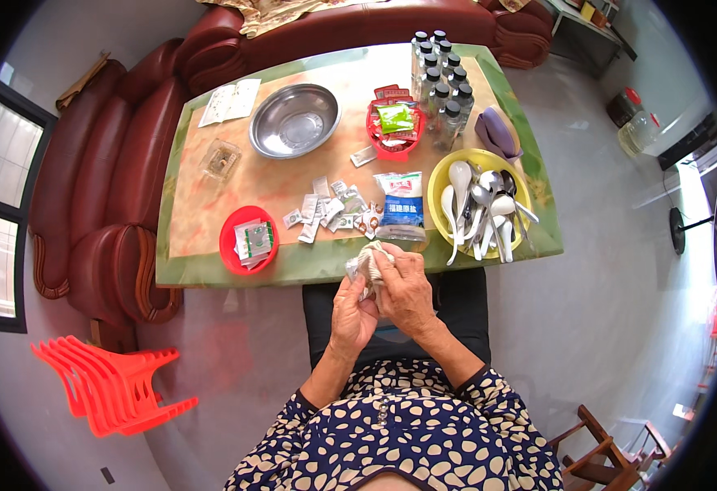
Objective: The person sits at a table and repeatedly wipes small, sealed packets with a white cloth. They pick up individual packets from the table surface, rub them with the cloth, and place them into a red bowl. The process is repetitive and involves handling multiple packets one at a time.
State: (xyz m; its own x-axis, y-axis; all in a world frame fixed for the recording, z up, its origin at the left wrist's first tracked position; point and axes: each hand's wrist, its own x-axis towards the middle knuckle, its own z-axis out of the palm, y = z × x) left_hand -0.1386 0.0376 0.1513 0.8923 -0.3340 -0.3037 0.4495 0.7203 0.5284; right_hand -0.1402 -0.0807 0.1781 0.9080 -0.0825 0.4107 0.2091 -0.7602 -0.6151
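Note:
Just off the table's near edge, my two hands meet in front of my lap. My right hand (407, 290) is closed around a bunched cream cloth (369, 260). Pressed against that cloth, my left hand (353, 317) is closed with its thumb up. A small pale, shiny thing (352, 267) shows at its fingertips, partly hidden and too small to name. Right beyond the hands lies a blue and white plastic bag (402, 208). Small packets (325, 211) are scattered to its left. At the right, a yellow basin (436, 182) holds several spoons (481, 195).
On the table (293, 277) stand a steel bowl (293, 151), red baskets with packets (395, 154) (226, 245), capped bottles (448, 123), a purple container (497, 135), a clear ashtray (221, 159) and paper (229, 103). Red sofas (121, 155) border it. Red plastic stools (117, 389) stand lower left.

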